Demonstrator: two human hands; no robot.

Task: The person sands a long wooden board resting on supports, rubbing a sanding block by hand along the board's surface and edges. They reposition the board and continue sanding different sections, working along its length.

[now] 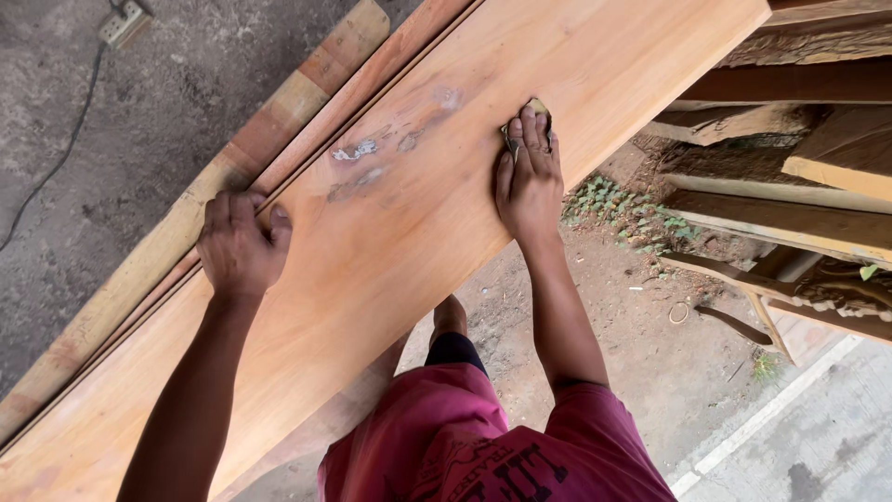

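A long, wide, pale orange wooden board (390,242) runs diagonally from the lower left to the upper right. My right hand (528,177) lies flat on it near its right edge, pressing a small folded piece of sandpaper (537,108) under the fingertips. My left hand (240,244) grips the board's left edge, fingers curled over it. Grey-white filler patches (358,150) mark the board between the two hands.
Narrower planks (186,223) lie beside the board on the left. A grey concrete floor with a black cable (56,158) and a socket strip (124,22) is at the upper left. Stacked timber (790,186) stands at the right above dirt ground and small weeds (623,209).
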